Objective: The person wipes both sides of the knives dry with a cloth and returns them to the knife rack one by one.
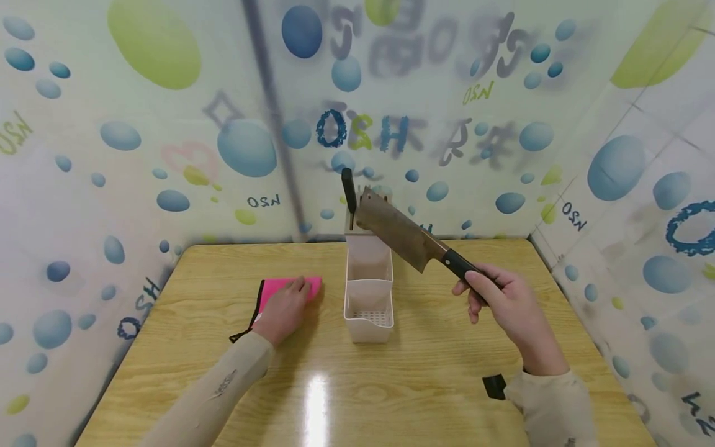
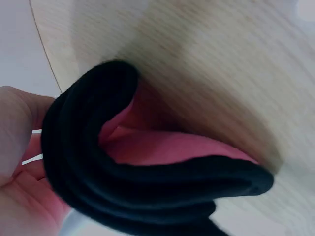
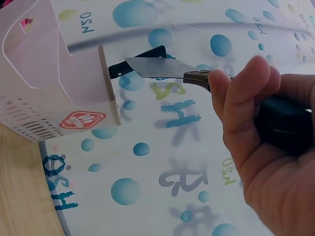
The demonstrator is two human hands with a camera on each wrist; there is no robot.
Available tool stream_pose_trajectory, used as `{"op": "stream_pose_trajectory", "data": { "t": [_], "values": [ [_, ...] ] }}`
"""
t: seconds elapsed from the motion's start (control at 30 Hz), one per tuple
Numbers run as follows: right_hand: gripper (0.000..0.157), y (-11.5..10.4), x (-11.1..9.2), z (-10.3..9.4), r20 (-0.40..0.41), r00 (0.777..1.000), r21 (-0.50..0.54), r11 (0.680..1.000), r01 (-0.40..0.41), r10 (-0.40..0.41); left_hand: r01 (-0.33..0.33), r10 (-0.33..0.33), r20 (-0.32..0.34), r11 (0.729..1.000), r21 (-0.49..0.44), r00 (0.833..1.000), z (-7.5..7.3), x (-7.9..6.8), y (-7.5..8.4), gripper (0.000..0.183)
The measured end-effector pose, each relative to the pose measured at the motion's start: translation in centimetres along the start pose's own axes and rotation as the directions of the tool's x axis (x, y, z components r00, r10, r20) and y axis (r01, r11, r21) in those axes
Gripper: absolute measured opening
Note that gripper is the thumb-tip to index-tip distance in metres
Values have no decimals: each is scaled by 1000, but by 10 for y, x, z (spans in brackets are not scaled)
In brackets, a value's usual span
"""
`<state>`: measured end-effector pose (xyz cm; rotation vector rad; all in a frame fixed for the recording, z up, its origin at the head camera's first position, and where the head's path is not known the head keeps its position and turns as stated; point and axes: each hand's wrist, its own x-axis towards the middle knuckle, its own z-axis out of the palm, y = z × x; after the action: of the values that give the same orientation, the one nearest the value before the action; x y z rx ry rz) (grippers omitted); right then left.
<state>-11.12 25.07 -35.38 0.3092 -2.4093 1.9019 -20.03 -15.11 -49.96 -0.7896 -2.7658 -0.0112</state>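
Observation:
My right hand (image 1: 514,304) grips the black handle of a cleaver (image 1: 398,231). Its broad blade points up and left, overlapping the back of a white plastic knife holder (image 1: 368,333) in the head view. In the right wrist view, the cleaver blade (image 3: 160,68) shows beyond my curled fingers. A second black-handled utensil (image 1: 349,189) stands upright in the holder's back slots. On the left, my left hand (image 1: 282,313) holds a folded pink cloth (image 1: 271,290) with a black edge near the table surface. The left wrist view shows the cloth's layered black edge (image 2: 147,184) bent into a curve.
The holder has open compartments at its front, with a perforated floor. A wooden table (image 1: 436,379) carries everything, with patterned walls (image 1: 480,124) behind and at both sides. A small black piece (image 1: 494,386) shows beside my right sleeve.

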Motion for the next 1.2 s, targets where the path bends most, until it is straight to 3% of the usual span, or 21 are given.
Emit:
{"op": "stream_pose_trajectory", "data": {
  "t": [0.23,0.4,0.53,0.73,0.87,1.2],
  "values": [
    [31,-5,3,-5,-34,999,-59,998,24,-26,46,-39,129,997,-55,991,-7,7,4,19],
    [32,-7,5,-7,-54,998,-98,994,40,-45,35,-31,67,997,-64,997,-14,16,8,21],
    [31,-9,8,-7,-69,996,-123,991,51,-60,62,-62,1,985,-163,998,-25,27,16,30],
    [29,-14,12,-9,-78,994,-149,987,61,-73,182,-173,59,902,-392,983,-42,42,33,35],
    [29,-17,15,-10,-85,993,-171,983,65,-80,236,-212,104,840,-489,972,-47,51,44,43],
    [25,-22,19,-15,-108,982,-226,966,126,-153,409,-352,216,706,-578,911,-38,69,63,60]
  ]
}}
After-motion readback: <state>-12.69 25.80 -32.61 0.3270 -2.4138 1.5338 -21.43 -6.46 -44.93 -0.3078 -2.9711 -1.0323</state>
